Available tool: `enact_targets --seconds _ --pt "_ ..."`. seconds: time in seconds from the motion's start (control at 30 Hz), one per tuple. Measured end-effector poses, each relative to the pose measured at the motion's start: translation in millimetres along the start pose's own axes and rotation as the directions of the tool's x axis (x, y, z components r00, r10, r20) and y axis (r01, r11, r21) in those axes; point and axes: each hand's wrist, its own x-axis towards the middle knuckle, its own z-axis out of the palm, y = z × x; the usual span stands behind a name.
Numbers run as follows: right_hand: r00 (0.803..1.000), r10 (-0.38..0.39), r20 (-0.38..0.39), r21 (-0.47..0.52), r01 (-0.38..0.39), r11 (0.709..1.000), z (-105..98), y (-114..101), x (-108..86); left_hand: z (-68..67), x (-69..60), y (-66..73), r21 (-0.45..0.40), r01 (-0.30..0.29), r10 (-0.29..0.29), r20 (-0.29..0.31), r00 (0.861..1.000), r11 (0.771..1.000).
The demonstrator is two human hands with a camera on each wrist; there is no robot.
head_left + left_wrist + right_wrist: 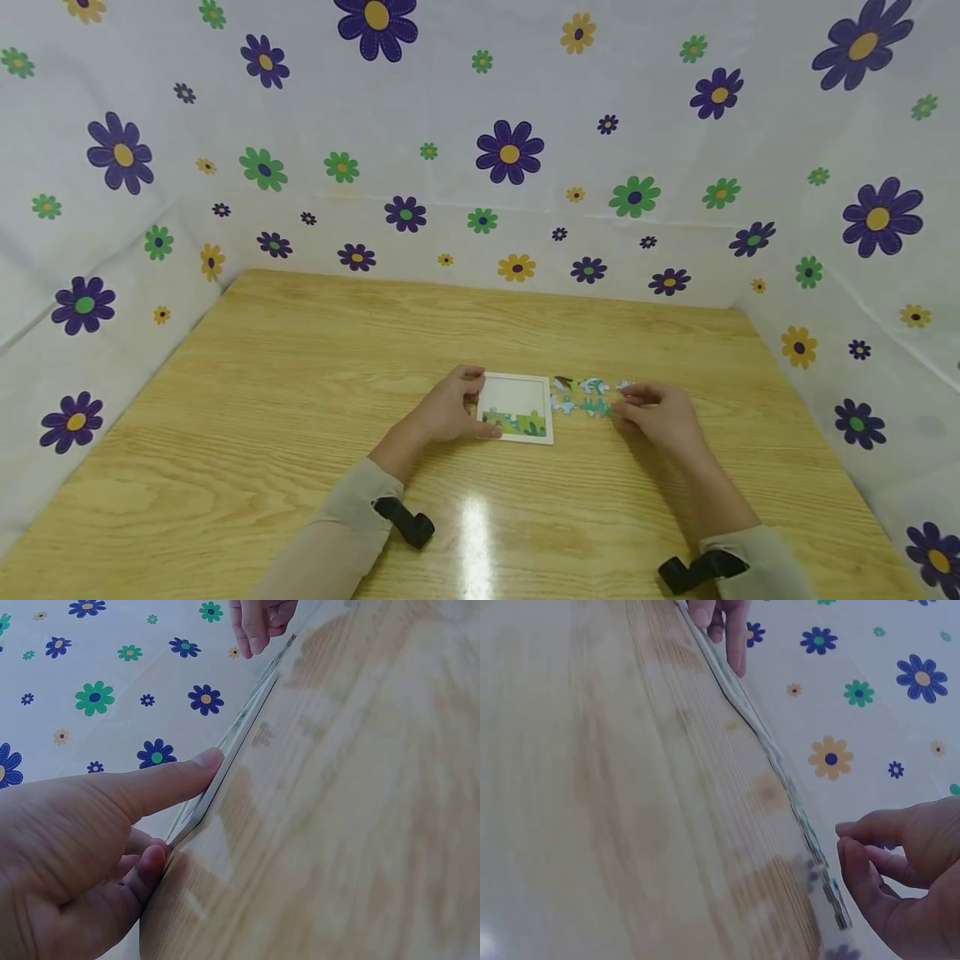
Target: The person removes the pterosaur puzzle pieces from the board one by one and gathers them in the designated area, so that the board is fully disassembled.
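A small square jigsaw tray [552, 417] with a white border lies flat on the table. Green scenery pieces [531, 424] fill its lower part, while the upper part is plain white. My left hand [448, 408] grips the tray's left side, thumb at the near edge and fingers at the far corner. Right of the tray lie several loose jigsaw pieces [596, 407] in two rows, blue, green and white. My right hand [663, 419] hovers over the right end of these pieces. Its thumb and fingertips [846, 829] are close together, with nothing visible between them.
The wood-grain table [337, 358] spreads around the tray. White cloth [450, 100] printed with flowers encloses its back and both sides. A black wrist strap [405, 522] sits on the left sleeve and another strap [701, 571] on the right.
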Motion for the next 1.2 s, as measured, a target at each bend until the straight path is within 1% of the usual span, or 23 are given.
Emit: enact_targets --seconds 0.03,0.1,0.2,0.33,0.5,0.63,0.8,0.87,0.93,1.03,1.07,1.1,1.2 --pt "1.000 -0.015 0.007 -0.013 0.015 1.000 3 -2 0.2 -0.2 -0.3 0.1 0.000 -0.001 0.001 -0.002 1.000 1.000" --pt "0.999 -0.036 0.038 -0.002 0.036 0.999 9 -7 0.6 -0.5 -0.5 -0.5 0.005 -0.012 0.012 -0.004 1.000 1.000" --pt "0.993 -0.040 0.110 0.092 0.030 0.995 18 -13 1.6 -0.3 -0.7 -2.1 0.023 -0.022 0.021 0.002 1.000 1.000" --pt "0.979 -0.049 0.199 0.193 0.010 0.981 31 -19 3.5 1.2 -0.6 -4.3 0.038 -0.028 0.028 0.012 1.000 0.999" --pt "0.966 -0.066 0.250 0.241 0.004 0.970 45 -24 5.9 2.9 1.1 -5.4 0.036 -0.035 0.035 0.005 0.999 0.999" --pt "0.963 -0.078 0.257 0.225 0.019 0.974 56 -29 6.9 3.3 1.8 -4.9 0.031 -0.034 0.034 0.004 0.999 0.999" --pt "0.953 -0.101 0.286 0.190 0.047 0.981 73 -39 7.2 2.5 2.1 -2.5 0.029 -0.029 0.028 0.007 1.000 0.999" --pt "0.938 -0.124 0.322 0.194 0.063 0.979 80 -43 7.5 1.8 2.0 -1.7 0.033 -0.028 0.027 0.006 1.000 0.999" --pt "0.915 -0.167 0.368 0.202 0.097 0.975 89 -48 6.6 1.1 1.3 -2.3 0.038 -0.032 0.032 0.007 0.999 0.999" --pt "0.872 -0.231 0.432 0.247 0.132 0.960 103 -54 3.2 -0.2 0.3 -3.2 0.018 -0.034 0.034 0.005 0.999 0.999" --pt "0.863 -0.246 0.442 0.250 0.145 0.957 107 -56 2.1 -0.6 -0.1 -3.5 0.010 -0.036 0.036 0.007 0.999 0.999" --pt "0.858 -0.253 0.447 0.244 0.156 0.957 110 -58 0.8 -0.9 -0.2 -4.3 0.002 -0.040 0.040 0.009 0.999 0.999" --pt "0.857 -0.266 0.441 0.185 0.203 0.962 117 -62 1.1 -2.6 0.1 -6.5 0.003 -0.040 0.040 0.007 0.999 0.999"
